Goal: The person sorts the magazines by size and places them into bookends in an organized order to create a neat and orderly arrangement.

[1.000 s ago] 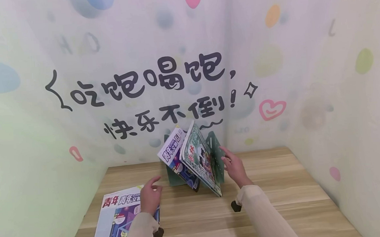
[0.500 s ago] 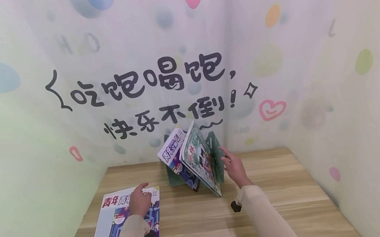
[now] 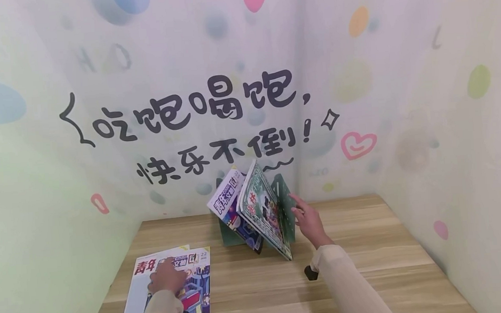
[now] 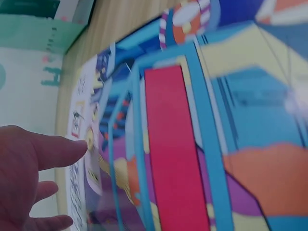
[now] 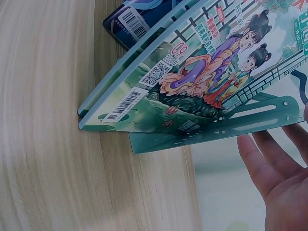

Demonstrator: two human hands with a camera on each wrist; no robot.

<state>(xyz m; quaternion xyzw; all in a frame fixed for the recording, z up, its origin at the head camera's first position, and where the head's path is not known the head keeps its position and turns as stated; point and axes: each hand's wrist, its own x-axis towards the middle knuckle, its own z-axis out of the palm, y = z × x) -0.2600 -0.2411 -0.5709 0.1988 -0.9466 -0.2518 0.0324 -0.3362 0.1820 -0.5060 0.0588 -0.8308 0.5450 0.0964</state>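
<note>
The left hand point(image 3: 168, 276) is over two overlapping glossy magazines point(image 3: 203, 286), which lie flat on the smooth wood-grain worktop point(image 3: 348, 275); its thumb points straight out, its fingers spread loosely; the right hand point(image 3: 310, 223) has its fingers spread too, nearly straight, with the tips at the outer face of a thin, slotted green stand point(image 3: 286, 202); thin green-covered magazines point(image 3: 260, 206) tilt there, a purple-covered one point(image 3: 229, 196) leaning behind them.
</note>
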